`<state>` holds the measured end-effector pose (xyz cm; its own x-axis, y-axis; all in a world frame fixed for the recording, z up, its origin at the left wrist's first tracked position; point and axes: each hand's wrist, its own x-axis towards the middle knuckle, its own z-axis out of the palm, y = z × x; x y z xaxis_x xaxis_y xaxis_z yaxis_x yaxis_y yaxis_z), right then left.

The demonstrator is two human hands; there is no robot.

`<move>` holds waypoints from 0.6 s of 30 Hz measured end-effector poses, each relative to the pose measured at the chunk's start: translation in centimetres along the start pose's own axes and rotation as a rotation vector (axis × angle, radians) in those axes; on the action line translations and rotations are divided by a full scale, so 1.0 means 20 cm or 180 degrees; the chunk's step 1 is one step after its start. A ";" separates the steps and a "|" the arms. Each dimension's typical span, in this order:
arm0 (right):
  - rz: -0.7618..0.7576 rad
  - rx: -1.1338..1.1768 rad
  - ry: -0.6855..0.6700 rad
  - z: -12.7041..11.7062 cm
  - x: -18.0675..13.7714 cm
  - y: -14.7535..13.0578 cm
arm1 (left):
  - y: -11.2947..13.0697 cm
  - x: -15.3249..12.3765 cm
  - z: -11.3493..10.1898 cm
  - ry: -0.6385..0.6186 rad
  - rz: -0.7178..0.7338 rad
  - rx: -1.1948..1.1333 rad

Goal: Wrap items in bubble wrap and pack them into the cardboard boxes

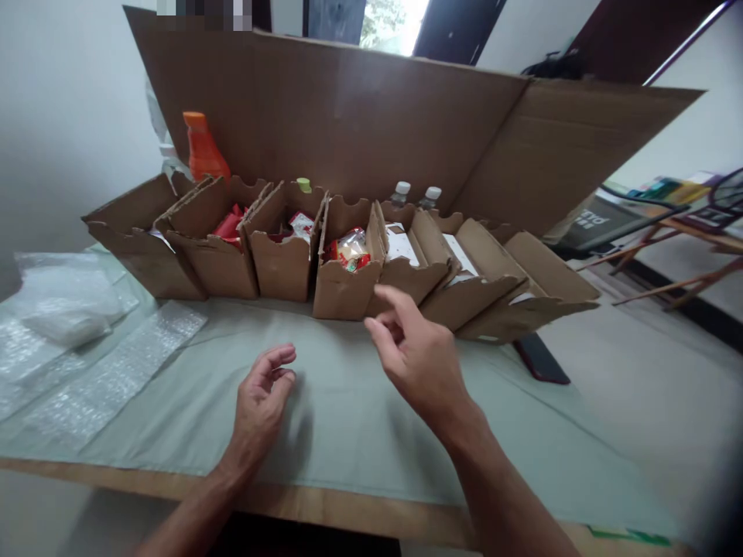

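Observation:
My right hand (415, 348) hovers over the cloth, just in front of the middle cardboard bin (344, 298). Its thumb and index finger are apart with nothing between them. Inside that bin lies a clear and red plastic packet (351, 249). My left hand (265, 391) is above the cloth to the left, fingers loosely curled, thumb a little apart, and I see nothing in it. Next to the middle bin on its right, another bin holds a white item (400, 244). To the left, one bin has a red packet (231, 224) in it, and its neighbour a white and red packet (302, 225).
Bubble wrap sheets (116, 371) lie at the left of the green tablecloth (348, 456). A tall cardboard panel (371, 116) stands behind the bins. An orange bottle (204, 151) and white-capped bottles (430, 197) rise behind them. A dark flat object (542, 358) lies at the right.

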<state>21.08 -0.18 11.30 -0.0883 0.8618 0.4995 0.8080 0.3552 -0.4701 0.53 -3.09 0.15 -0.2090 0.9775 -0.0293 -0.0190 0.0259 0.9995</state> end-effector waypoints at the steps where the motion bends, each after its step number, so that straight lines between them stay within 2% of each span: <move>1: 0.0129 -0.0011 -0.0125 0.02 0.05 -0.01 | 0.00 -0.01 0.00 -0.0074 0.0051 0.0052; 4: 0.0431 -0.0133 -0.0584 0.13 0.28 0.01 | -0.01 -0.06 0.00 -0.0242 0.0215 0.0212; 6: 0.0489 -0.0201 -0.0733 0.20 0.38 0.03 | -0.03 -0.09 -0.03 -0.0306 0.0263 0.0312; 9: 0.0467 -0.0216 -0.0717 0.25 0.39 0.06 | -0.06 -0.12 -0.10 -0.0321 0.0167 0.0405; 11: 0.0382 -0.0169 -0.0704 0.21 0.29 0.06 | -0.06 -0.13 -0.13 -0.0270 0.0111 0.0442; 13: 0.0027 -0.0016 -0.0718 0.11 0.15 0.05 | -0.05 -0.13 -0.15 -0.0210 0.0166 0.0477; 16: -0.0693 0.0334 -0.0681 -0.11 -0.11 0.08 | 0.00 -0.12 -0.16 -0.0130 0.0340 0.0469; 18: -0.0659 0.0411 -0.0415 -0.26 -0.30 0.13 | 0.05 -0.11 -0.15 -0.0057 0.0368 0.0400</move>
<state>26.76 -6.25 10.90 -0.3248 0.8024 0.5006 0.6848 0.5646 -0.4608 -1.93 -5.82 1.13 -0.1851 0.9790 0.0850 0.1266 -0.0620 0.9900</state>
